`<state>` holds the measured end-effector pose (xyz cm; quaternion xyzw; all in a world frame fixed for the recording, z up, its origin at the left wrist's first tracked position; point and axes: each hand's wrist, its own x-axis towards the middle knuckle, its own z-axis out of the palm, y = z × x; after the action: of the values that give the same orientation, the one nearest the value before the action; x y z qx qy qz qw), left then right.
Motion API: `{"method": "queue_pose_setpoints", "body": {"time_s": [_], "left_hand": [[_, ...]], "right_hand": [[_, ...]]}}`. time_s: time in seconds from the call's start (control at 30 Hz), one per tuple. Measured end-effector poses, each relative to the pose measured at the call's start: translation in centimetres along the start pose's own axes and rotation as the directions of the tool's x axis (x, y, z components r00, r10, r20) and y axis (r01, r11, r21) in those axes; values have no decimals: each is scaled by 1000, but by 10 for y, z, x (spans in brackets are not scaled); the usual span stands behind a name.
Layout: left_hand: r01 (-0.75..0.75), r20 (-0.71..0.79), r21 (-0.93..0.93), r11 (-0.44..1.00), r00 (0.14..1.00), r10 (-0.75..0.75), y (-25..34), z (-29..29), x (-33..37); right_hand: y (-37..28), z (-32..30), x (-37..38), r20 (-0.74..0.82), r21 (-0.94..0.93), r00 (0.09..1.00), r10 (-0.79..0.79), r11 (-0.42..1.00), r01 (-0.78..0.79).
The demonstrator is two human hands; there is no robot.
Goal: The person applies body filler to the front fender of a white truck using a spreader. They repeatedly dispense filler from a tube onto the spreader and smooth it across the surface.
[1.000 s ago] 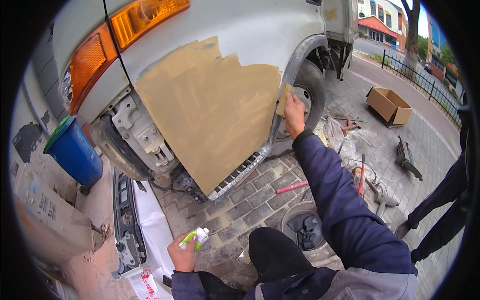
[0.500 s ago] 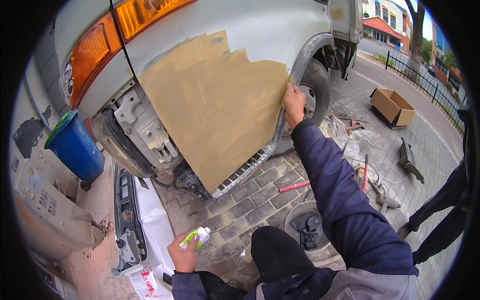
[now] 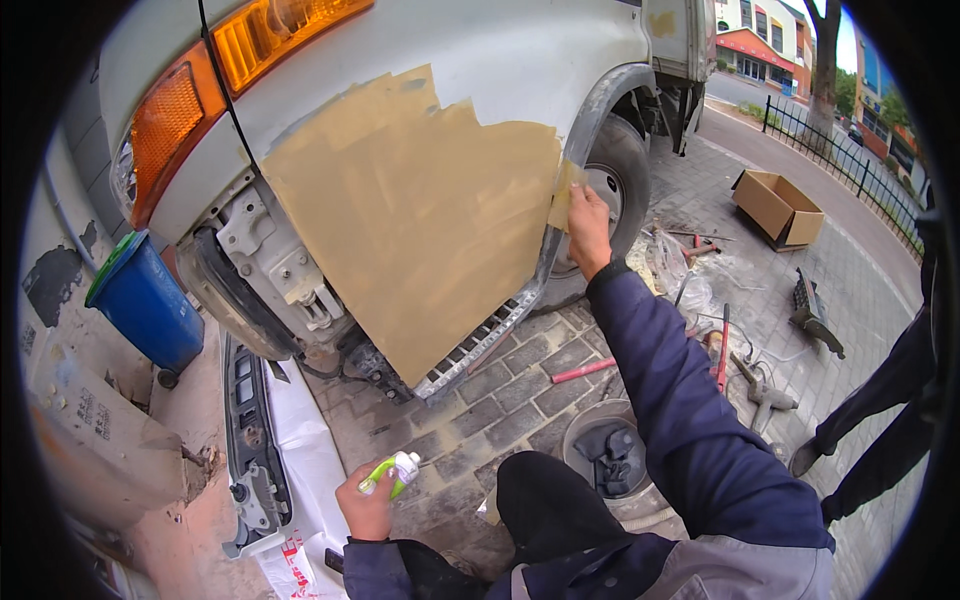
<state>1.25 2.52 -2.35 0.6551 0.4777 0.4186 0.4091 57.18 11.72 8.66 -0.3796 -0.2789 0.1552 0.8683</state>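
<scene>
A broad coat of tan filler (image 3: 410, 220) covers the lower front panel of a pale grey truck (image 3: 480, 55). At the coat's right edge, beside the wheel arch, my right hand (image 3: 590, 220) pinches a flat spreader (image 3: 566, 193) smeared with the same tan filler. The spreader's edge is against or very close to the panel; I cannot tell which. Low on the left, my left hand (image 3: 368, 505) is closed around a small green and white tube (image 3: 396, 472), its white end pointing up and right, well away from the truck.
Near my knee stands a round bucket (image 3: 570, 450) with dark pieces in it. A red bar (image 3: 583, 371), tools and plastic sheeting lie on the paving. A detached bumper (image 3: 252, 440) rests at left, near a blue bin (image 3: 150, 305). Another person's legs (image 3: 870, 400) are at right.
The spreader shows more now, out from behind my right fingers at the coat's edge. The whole view has shifted slightly. My left hand keeps its hold on the tube.
</scene>
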Motion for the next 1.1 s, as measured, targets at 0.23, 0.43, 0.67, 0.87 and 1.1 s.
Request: {"method": "queue_pose_setpoints", "body": {"time_s": [0.23, 0.43, 0.67, 0.87, 1.1], "left_hand": [[15, -27, 18, 1000, 1000, -14, 2, -5, -4], [-4, -15, 20, 1000, 1000, 4, 12, -7, -7], [8, -19, 17, 1000, 1000, -8, 13, -10, -5], [-42, -16, 30, 999, 999, 42, 5, -5, -6], [-22, -21, 2, 1000, 1000, 22, 15, -9, -12]], "right_hand": [[2, 20, 30, -82, -126, 991, -102, 988, 92], [9, 49, 43, -130, -381, 962, -241, 908, 176], [3, 26, 27, 43, -272, 993, -111, 955, 119], [-2, -6, 26, -38, -39, 999, 23, 999, -24], [0, 27, 41, -29, -194, 994, -108, 976, 100]]}}
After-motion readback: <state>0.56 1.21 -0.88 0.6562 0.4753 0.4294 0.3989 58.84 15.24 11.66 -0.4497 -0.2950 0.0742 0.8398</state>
